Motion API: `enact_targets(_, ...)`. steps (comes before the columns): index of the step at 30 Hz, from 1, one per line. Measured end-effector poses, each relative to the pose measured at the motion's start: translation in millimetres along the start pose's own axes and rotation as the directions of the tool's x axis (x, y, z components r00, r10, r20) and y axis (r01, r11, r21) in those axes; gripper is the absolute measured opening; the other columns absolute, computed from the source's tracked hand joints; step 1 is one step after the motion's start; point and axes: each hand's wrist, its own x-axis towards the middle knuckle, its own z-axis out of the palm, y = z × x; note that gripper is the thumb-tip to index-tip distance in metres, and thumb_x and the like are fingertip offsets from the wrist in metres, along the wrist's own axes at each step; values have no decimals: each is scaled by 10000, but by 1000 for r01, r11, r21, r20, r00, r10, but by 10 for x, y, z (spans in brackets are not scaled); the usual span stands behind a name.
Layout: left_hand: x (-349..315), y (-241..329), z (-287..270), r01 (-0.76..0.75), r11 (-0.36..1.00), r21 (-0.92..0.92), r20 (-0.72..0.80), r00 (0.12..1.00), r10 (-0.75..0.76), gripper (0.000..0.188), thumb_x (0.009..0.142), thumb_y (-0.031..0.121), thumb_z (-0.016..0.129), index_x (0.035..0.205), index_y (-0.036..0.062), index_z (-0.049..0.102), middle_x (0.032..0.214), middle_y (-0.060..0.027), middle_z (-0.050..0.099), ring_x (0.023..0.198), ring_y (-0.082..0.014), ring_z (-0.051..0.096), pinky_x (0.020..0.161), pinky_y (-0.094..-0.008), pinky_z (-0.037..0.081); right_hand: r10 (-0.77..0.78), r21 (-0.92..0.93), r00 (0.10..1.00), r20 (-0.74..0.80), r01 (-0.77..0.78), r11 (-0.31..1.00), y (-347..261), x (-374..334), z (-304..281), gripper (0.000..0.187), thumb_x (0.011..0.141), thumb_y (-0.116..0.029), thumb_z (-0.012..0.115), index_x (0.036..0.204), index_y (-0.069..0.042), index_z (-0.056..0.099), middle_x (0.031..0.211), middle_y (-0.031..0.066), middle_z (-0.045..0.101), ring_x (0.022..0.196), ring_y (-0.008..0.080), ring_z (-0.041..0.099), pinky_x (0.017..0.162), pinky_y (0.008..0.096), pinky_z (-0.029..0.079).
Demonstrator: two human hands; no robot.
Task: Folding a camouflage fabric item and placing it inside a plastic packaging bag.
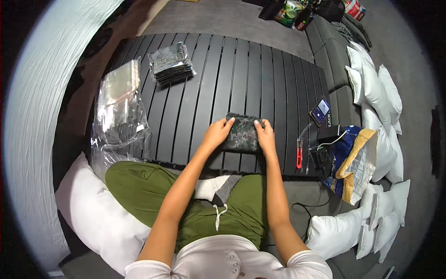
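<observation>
Between my two hands is a flat, dark camouflage-patterned rectangle point(241, 133), with cloth or a pouch both possible; I cannot tell which. My left hand point(217, 131) grips its upper left corner, thumb on top. At the upper right corner my right hand point(265, 136) pinches it the same way. It is held just over the near edge of the black slatted table point(204, 100). Farther off to the left lies a stack of camouflage packets in clear plastic point(171, 64). Left of that stack, clear plastic bags point(121, 100) are heaped along the table's side.
At the table's right stand a phone point(320, 110), a red cutter point(299, 157) and a blue and gold bag point(351, 162). White pillows point(378, 93) pile along the grey sofa point(325, 51). A large white pillow point(100, 214) sits at my left, near a white curtain point(35, 153).
</observation>
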Motion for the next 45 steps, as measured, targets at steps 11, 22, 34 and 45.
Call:
enact_targets(11,-64,22,162,-42,990,135,-205,976,70,388,887,411,450,819,45,557,654,-219,577,643,-416,568,554,-477,441,-245,84,958,-152,260,962,87,-152,45,367,891,-87,491,1246,-74,397,680,-33,456,607,31,387,541,189,326)
enact_targets(22,63,102,164,123,946,299,-229,972,-54,485,848,480,477,720,37,626,675,-197,606,659,-396,592,594,-474,471,-211,-172,947,-242,172,970,84,-100,96,434,836,-110,546,1238,-79,386,594,12,414,512,94,401,488,255,347)
enact_targets(34,-169,115,141,-358,866,349,-359,802,476,167,824,96,541,974,41,590,1043,-110,596,1008,-262,549,832,-360,436,-682,-399,715,-154,587,705,-61,-163,61,281,812,37,421,1065,13,542,1106,171,533,1072,331,497,931,385,372)
enact_targets(45,-159,-85,357,-366,737,568,-103,857,505,443,855,267,464,1275,126,447,1346,-65,400,1271,-253,329,1042,-465,220,-504,-760,851,150,425,492,204,-92,252,482,899,-320,419,1329,-109,372,1404,103,312,1318,276,241,1054,531,92)
